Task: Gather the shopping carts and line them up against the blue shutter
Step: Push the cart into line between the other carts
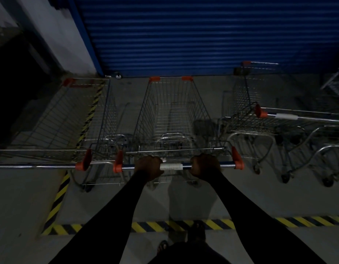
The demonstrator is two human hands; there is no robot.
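Before the blue shutter (203, 35), both hands (148, 165) (205, 164) clamp the middle cart's handle (171, 166); neighbouring carts run off frame.

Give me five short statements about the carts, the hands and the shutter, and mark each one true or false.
1. Both hands grip the handle of the middle cart. True: the left hand and right hand are closed on the bar, either side of a white label.
2. The shutter is red. False: it is blue.
3. The middle cart's basket holds groceries. False: nothing shows in it.
4. A cart stands to the left of the middle cart. True.
5. The floor has no markings. False: yellow and black striped tape runs across the floor near the person's feet.
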